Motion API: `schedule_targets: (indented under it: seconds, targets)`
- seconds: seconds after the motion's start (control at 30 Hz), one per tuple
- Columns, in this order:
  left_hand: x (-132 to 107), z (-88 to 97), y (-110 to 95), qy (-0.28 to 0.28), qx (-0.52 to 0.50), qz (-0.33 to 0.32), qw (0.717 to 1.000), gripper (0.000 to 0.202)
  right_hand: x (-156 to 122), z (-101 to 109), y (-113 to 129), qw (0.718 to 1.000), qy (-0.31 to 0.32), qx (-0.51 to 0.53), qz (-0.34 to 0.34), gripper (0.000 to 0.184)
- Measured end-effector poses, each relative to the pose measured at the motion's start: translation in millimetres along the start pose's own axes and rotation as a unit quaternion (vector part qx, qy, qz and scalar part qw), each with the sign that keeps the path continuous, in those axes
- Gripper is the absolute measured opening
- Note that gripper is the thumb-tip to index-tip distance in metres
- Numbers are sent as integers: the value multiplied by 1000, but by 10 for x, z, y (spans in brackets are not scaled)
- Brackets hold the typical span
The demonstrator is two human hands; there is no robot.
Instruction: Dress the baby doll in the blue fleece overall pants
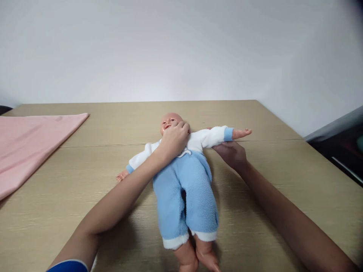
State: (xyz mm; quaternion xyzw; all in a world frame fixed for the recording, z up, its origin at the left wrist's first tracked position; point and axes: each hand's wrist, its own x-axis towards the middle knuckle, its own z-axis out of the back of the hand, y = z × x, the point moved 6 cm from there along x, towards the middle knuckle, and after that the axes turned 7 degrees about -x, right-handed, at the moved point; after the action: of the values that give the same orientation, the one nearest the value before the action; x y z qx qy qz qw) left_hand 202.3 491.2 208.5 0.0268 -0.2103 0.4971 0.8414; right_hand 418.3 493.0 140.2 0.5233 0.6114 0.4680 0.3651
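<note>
A baby doll point(185, 181) lies on its back on the wooden table, its bald head away from me and its feet at the near edge of the view. It wears a white top with light-blue cuffs and fluffy light-blue trousers. Curled at the doll's neck and upper chest, my left hand point(176, 136) grips it there and hides the chin and collar. My right hand point(231, 153) is closed round the white sleeve point(211, 136) of the doll's outstretched arm from beneath, most of its fingers hidden behind the fabric. The doll's other arm rests out to the left, beside my forearm.
A pink cloth point(34, 147) is spread over the left side of the table point(113, 124). Behind the table stands a pale wall point(170, 49). Something dark point(340, 147), partly out of view, is past the table's right edge.
</note>
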Motion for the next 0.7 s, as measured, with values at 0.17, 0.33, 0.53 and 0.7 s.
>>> schedule_targets:
  seconds: [0.17, 0.33, 0.53, 0.7]
  targets:
    - [6, -47, -20, 12, 2, -7, 1000, 19, 3, 100, -39, 997, -12, 78, 7, 48]
    - [3, -82, -26, 16, -3, -7, 1000, 20, 98, 304, -155, 992, -43, 118, -20, 41]
    - [-133, 36, -29, -18, -104, -26, 994, 19, 185, 543, -210, 993, -79, 83, -20, 35]
    - [-522, 252, 30, -78, -265, -33, 961, 20, 198, 680, -215, 988, -155, 4, 9, 32]
